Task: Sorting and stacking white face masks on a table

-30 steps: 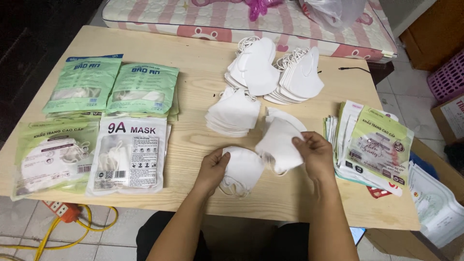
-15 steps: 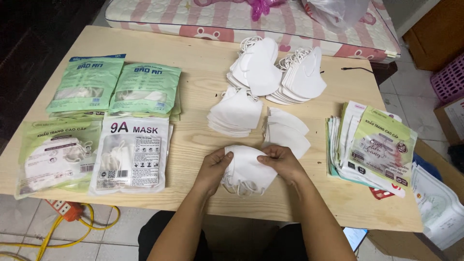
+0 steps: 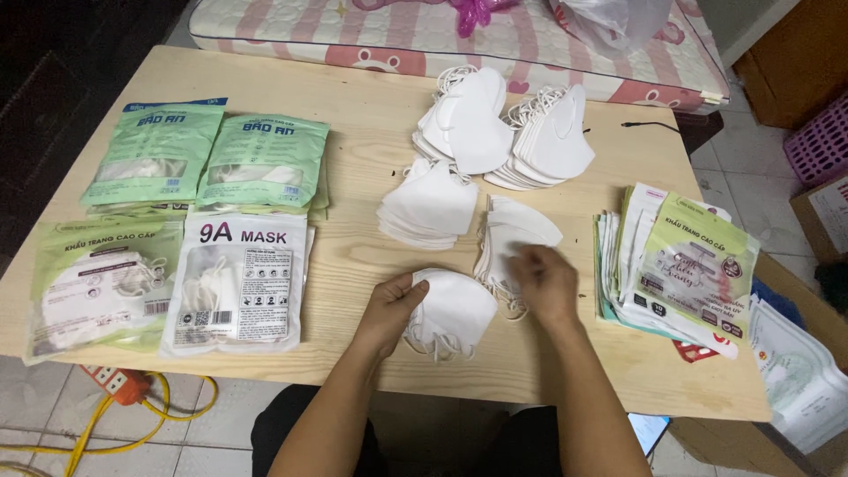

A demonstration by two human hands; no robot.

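The right hand (image 3: 546, 281) has left the white mask (image 3: 450, 311) it shared half a second ago and now pinches the top of the small mask stack (image 3: 512, 237) just right. The left hand (image 3: 393, 305) keeps gripping the mask's left edge, near the table's (image 3: 371, 115) near edge. Bare wood lies farther off, left of the far mask piles (image 3: 503, 132).

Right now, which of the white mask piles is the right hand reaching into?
The right hand is on the small pile nearest the person, right of the mask that the left hand holds. The other three piles lie farther back, untouched.
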